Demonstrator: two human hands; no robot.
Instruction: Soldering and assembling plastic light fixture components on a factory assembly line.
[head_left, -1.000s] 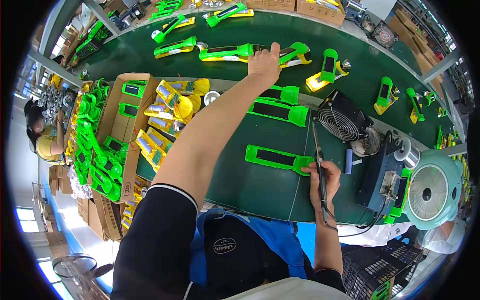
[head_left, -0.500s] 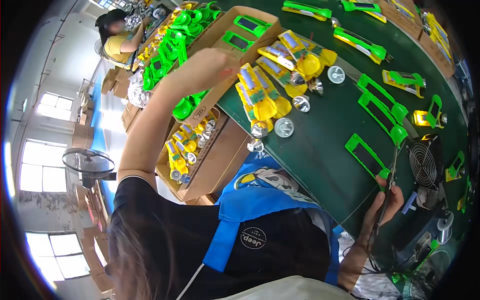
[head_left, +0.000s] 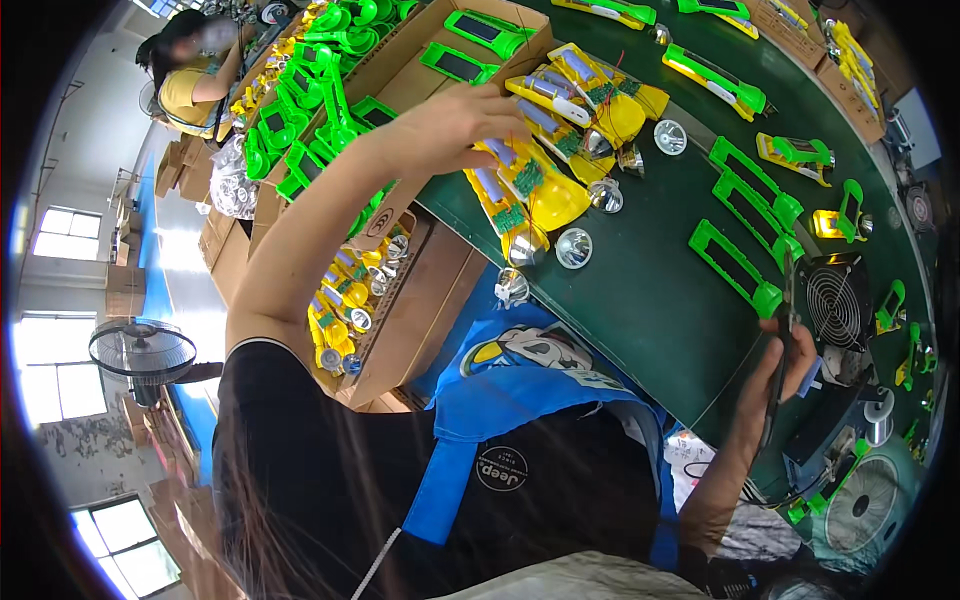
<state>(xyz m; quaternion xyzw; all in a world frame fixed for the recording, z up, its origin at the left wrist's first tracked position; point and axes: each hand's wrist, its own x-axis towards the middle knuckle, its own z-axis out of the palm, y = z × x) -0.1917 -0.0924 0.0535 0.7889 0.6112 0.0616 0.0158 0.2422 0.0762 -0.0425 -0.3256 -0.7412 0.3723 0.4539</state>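
Observation:
My left hand reaches over the table's left part. Its fingers are closed on the upper end of a yellow flashlight half, which carries a cylindrical battery and a green circuit board. Another yellow half lies just beside it, partly under the hand. Silver reflector cups sit by the lower ends of these pieces. Toward the right, my right hand is wrapped round a slender dark tool, its thin tip pointing up; its exact kind is unclear. Beside that tip lies a green frame with a dark panel.
A cardboard box of green casings stands at left, with another box of yellow halves below it. A black square fan stands at the right. Flashlight parts line the green table's far side. A person works at far left.
My left hand has moved right and slightly down, onto a yellow half, which has shifted right and tilted. My right hand still holds the tool. The whole view has shifted slightly.

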